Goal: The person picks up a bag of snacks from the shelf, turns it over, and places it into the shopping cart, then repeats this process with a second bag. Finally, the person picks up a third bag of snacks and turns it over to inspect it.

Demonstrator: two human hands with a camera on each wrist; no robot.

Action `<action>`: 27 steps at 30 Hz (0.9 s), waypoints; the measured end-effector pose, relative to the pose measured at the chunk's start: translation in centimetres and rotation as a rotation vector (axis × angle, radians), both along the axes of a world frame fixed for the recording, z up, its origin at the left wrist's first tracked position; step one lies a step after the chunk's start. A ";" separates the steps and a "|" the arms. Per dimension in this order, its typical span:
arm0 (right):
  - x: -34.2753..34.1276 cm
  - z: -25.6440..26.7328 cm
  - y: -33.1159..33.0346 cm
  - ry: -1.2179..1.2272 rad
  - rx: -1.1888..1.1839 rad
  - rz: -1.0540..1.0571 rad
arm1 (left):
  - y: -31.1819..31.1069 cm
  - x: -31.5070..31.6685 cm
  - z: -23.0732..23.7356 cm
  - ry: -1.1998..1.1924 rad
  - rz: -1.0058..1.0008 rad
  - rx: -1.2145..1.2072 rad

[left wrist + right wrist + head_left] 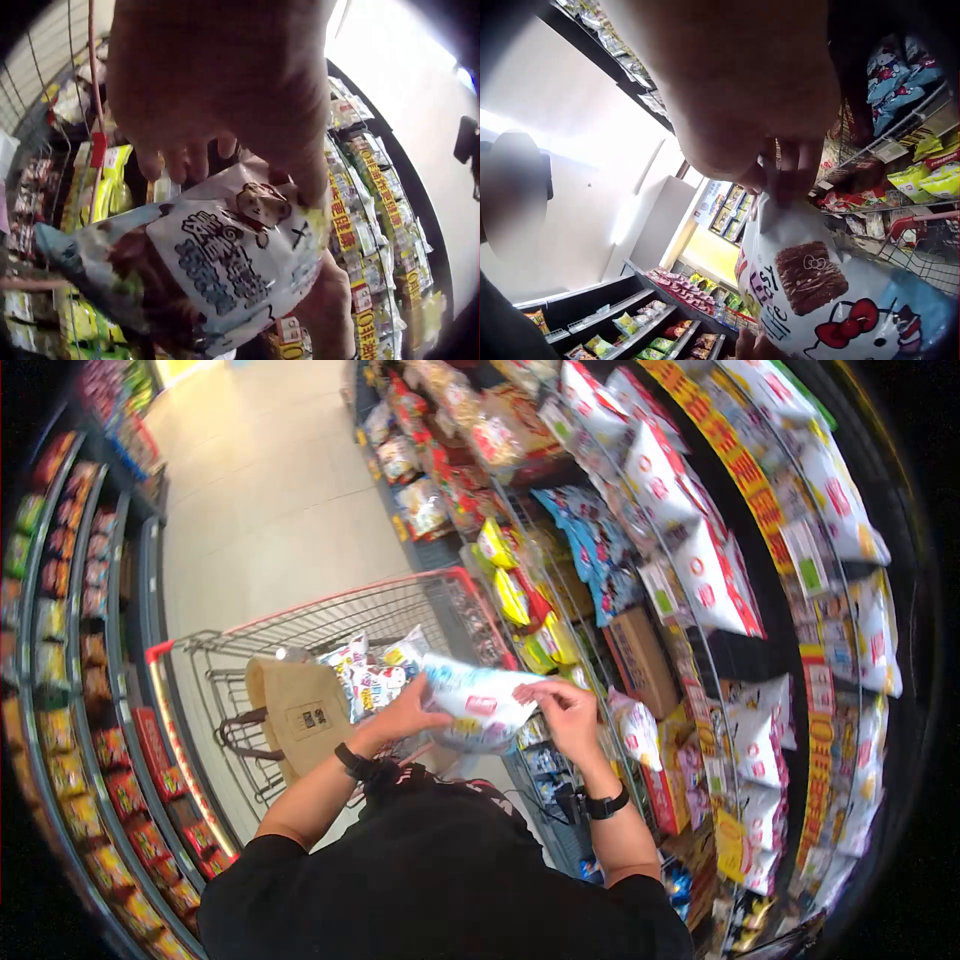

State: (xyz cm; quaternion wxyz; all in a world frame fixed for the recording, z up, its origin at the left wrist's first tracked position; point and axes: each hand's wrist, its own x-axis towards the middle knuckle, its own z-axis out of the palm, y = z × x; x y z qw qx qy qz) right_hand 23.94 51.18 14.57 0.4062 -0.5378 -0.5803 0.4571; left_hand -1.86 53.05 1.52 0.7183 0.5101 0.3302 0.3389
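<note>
In the head view a white and light-blue snack bag [478, 705] is held up between both hands, above the near end of a shopping cart. My left hand [402, 712] grips its left side, thumb on the printed face. With thumb and fingertips my right hand [570, 722] pinches its upper right edge. Seen from the left wrist, the plastic bag [225, 259] carries a cartoon bear and large printed characters. The right wrist view shows a Hello Kitty figure and a brown snack picture on the bag [810, 281]. Its top edge is bunched between the right fingers [799, 161].
The wire shopping cart [330, 605] holds a tan tote bag [300, 710] and printed snack bags [365, 675]. On the right, shelves carry hanging white bags [705, 575], blue bags [590, 545] and yellow packs [515, 595]. Another stocked shelf [75, 750] lines the left, with tiled floor [265, 490] between.
</note>
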 end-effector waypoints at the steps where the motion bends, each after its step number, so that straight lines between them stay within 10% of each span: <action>1: 0.8 0.3 -1.3 0.013 -0.022 -0.036 | 0.1 1.6 2.0 -0.123 -0.046 0.039; 11: 9.8 -2.5 -16.6 0.339 -0.059 -0.333 | -5.2 14.4 4.4 -0.125 -0.370 -0.073; 14: 11.6 -8.0 -23.0 0.003 -0.122 -0.376 | -8.4 18.6 5.2 0.013 -0.495 -0.050; 19: 13.1 -9.9 -30.4 0.829 -0.221 -0.756 | -15.1 24.6 7.1 0.109 -0.616 0.076; 27: 19.0 -10.8 -40.0 1.150 -0.249 -0.771 | -22.3 30.7 9.1 0.000 -0.979 -0.005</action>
